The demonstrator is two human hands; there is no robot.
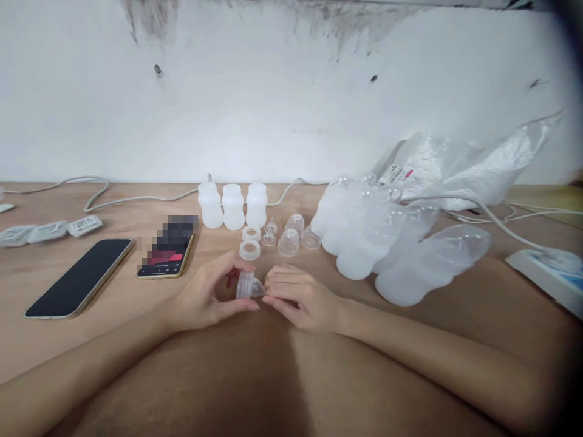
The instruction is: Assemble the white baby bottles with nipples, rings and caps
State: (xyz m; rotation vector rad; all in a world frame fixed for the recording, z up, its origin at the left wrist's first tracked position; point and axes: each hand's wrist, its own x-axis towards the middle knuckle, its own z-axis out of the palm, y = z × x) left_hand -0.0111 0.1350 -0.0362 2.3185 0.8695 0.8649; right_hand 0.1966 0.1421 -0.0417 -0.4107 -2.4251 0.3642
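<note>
My left hand [214, 291] grips a translucent screw ring [245, 284] between thumb and fingers. A clear bottle nipple [257, 287] pokes out of the ring toward the right. The fingertips of my right hand [300, 297] are pinched on the nipple's tip. Just beyond my hands lie two loose rings [250, 249], a few clear nipples [269, 234] and three clear dome caps [288, 242]. Behind them three milky white bottles [233, 207] stand in a row.
To the right is a heap of assembled bottles [364, 218], with a clear plastic bag [455, 164] behind. Two phones [79, 279] and several small white packs [50, 231] lie at left. A power strip [549, 276] sits far right; white cables [150, 198] run along the wall.
</note>
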